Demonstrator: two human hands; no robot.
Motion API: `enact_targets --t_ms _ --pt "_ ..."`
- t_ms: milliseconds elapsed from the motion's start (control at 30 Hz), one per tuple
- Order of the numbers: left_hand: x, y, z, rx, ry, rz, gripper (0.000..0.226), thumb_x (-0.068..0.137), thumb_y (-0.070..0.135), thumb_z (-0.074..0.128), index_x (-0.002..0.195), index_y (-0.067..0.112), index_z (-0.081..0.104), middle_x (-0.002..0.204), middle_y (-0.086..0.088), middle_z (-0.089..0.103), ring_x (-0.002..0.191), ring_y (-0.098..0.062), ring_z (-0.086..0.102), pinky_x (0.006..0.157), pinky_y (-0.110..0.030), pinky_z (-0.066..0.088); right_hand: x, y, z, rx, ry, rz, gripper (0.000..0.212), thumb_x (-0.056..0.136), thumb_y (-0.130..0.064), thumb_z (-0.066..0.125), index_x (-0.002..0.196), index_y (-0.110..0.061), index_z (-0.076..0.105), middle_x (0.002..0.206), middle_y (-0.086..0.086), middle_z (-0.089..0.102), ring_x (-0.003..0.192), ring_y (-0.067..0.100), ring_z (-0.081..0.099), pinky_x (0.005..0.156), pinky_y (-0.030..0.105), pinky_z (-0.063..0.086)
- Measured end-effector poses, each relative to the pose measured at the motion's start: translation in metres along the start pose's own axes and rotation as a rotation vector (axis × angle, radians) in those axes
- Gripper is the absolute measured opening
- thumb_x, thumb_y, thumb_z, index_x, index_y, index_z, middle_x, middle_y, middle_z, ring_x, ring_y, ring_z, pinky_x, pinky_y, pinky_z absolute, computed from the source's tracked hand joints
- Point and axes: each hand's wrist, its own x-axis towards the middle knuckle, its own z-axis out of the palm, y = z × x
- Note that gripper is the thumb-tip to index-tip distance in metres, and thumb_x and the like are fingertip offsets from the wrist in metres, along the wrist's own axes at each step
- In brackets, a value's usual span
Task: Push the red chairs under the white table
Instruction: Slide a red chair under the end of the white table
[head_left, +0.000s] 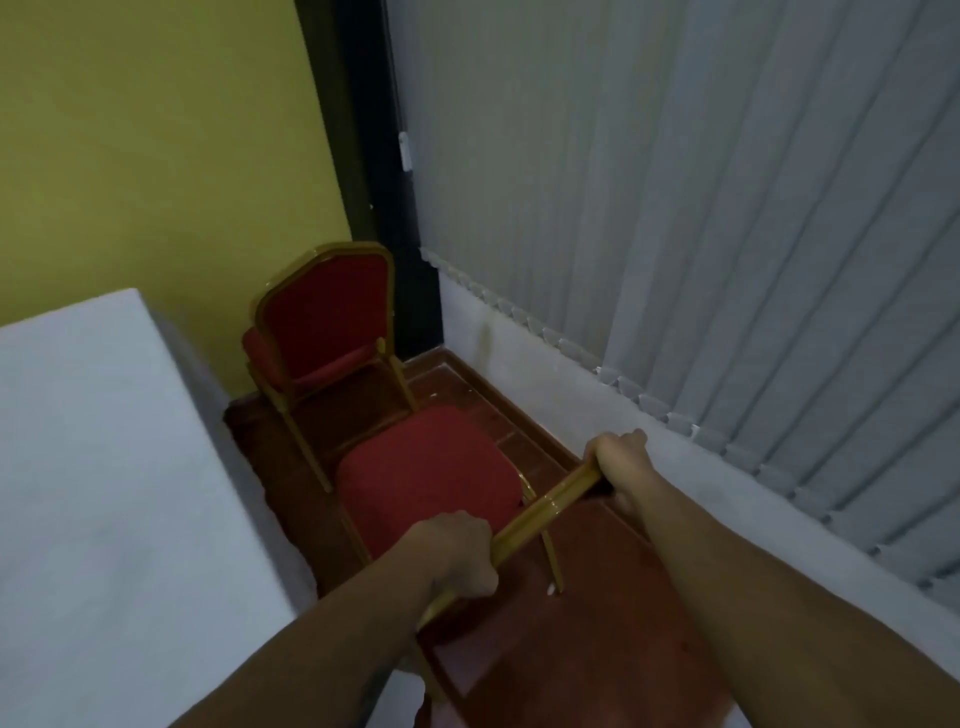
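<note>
A red chair (426, 467) with a gold frame stands right in front of me, beside the white table (104, 493) on the left. My left hand (457, 553) and my right hand (621, 465) both grip the gold top rail of its backrest. The seat points away from me, its left edge near the table's cloth. A second red chair (324, 317) stands farther off in the corner, its back toward me, next to the table's far end.
A yellow wall (156, 156) is behind the table. Grey vertical blinds (701, 208) and a low white wall (571, 384) run along the right. The red-brown floor (597, 623) forms a narrow aisle between table and wall.
</note>
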Motion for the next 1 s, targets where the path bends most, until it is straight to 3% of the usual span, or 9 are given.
enact_targets --t_ms 100,233,333,467,533,633,800,900,1000 --pt "0.012 0.009 -0.006 -0.088 0.01 -0.086 0.025 0.088 0.032 0.06 0.106 0.016 0.06 0.091 -0.002 0.06 0.083 -0.021 0.062 0.07 -0.033 0.05 0.026 -0.019 0.005 -0.044 -0.127 -0.001 0.091 0.085 0.006 0.05 0.158 -0.018 0.002 0.105 0.015 0.047 0.065 0.031 0.061 0.054 0.047 0.062" --pt "0.026 0.014 -0.012 -0.179 0.031 -0.207 0.018 0.087 0.031 0.061 0.098 0.017 0.057 0.078 0.003 0.055 0.074 -0.017 0.057 0.072 -0.033 0.053 0.055 -0.039 0.024 -0.068 -0.205 0.001 0.093 0.086 0.004 0.055 0.16 -0.014 0.0 0.126 0.012 0.051 0.075 0.027 0.061 0.064 0.049 0.063" --pt "0.035 0.01 -0.018 -0.241 0.068 -0.276 0.033 0.086 0.03 0.062 0.113 0.013 0.063 0.088 0.0 0.06 0.082 -0.02 0.061 0.07 -0.032 0.05 0.069 -0.047 0.041 0.007 -0.205 0.04 0.075 0.088 0.0 0.061 0.149 -0.007 0.02 0.099 0.008 0.052 0.079 0.025 0.061 0.066 0.047 0.06" --pt "0.051 -0.003 -0.028 -0.245 0.083 -0.345 0.042 0.085 0.034 0.061 0.12 0.012 0.061 0.11 -0.008 0.065 0.099 -0.027 0.065 0.082 -0.036 0.054 0.069 -0.042 0.068 0.091 -0.285 0.133 0.056 0.078 -0.008 0.07 0.13 0.0 0.052 0.098 0.013 0.066 0.085 0.029 0.067 0.071 0.042 0.058" --pt "0.061 -0.01 -0.033 -0.256 0.047 -0.368 0.042 0.084 0.034 0.06 0.119 0.013 0.062 0.105 -0.005 0.064 0.096 -0.025 0.065 0.083 -0.036 0.055 0.062 -0.036 0.079 0.094 -0.364 0.174 0.065 0.071 -0.012 0.074 0.131 -0.002 0.051 0.098 0.014 0.069 0.084 0.031 0.07 0.072 0.043 0.059" --pt "0.071 -0.015 -0.038 -0.271 0.016 -0.387 0.04 0.081 0.035 0.06 0.114 0.013 0.065 0.095 -0.002 0.063 0.085 -0.021 0.063 0.075 -0.034 0.055 0.06 -0.031 0.085 0.091 -0.423 0.211 0.073 0.065 -0.012 0.072 0.134 -0.005 0.048 0.093 0.016 0.069 0.082 0.034 0.072 0.076 0.059 0.061" --pt "0.071 -0.02 -0.032 -0.313 0.065 -0.417 0.027 0.081 0.039 0.06 0.096 0.016 0.059 0.09 -0.001 0.061 0.086 -0.023 0.064 0.073 -0.034 0.054 0.07 -0.034 0.096 0.115 -0.299 0.119 0.078 0.057 -0.006 0.061 0.133 -0.005 0.042 0.086 0.01 0.06 0.072 0.026 0.062 0.069 0.042 0.054" --pt "0.068 -0.019 -0.03 -0.32 0.113 -0.496 0.033 0.085 0.031 0.059 0.11 0.011 0.062 0.107 -0.008 0.064 0.098 -0.027 0.065 0.074 -0.034 0.05 0.071 -0.035 0.106 0.127 -0.296 0.116 0.069 0.065 -0.002 0.06 0.131 -0.006 0.041 0.09 0.007 0.062 0.072 0.022 0.062 0.065 0.037 0.051" --pt "0.063 -0.015 -0.035 -0.304 0.148 -0.583 0.037 0.085 0.027 0.059 0.118 0.011 0.064 0.117 -0.009 0.066 0.104 -0.028 0.066 0.071 -0.034 0.046 0.072 -0.033 0.115 0.11 -0.341 0.141 0.081 0.064 -0.004 0.061 0.14 -0.012 0.034 0.107 0.012 0.065 0.088 0.028 0.067 0.087 0.049 0.057"
